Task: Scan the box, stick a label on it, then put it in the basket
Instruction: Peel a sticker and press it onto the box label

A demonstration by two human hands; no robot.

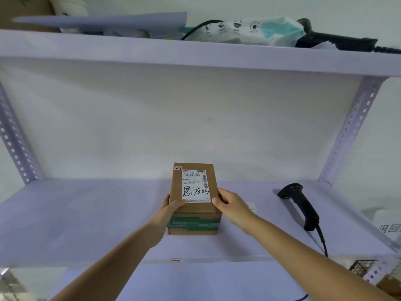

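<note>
A brown cardboard box [176, 187] stands on the middle shelf [86, 213], with green tape on its near face. A white shipping label [196, 185] with handwriting covers its top, and a small pink sticker [178, 168] sits at its far left corner. My left hand [168, 210] grips the box's near left side, thumb on top. On the near right edge my right hand [231, 203] holds it too. A black handheld scanner [300, 203] lies on the shelf to the right, apart from both hands.
The scanner's coiled cable [322, 240] runs off the shelf's front edge. A wire basket [361, 267] shows at the lower right. The upper shelf [195, 55] carries a plastic packet, papers and another black scanner [334, 38]. Perforated uprights stand at both sides.
</note>
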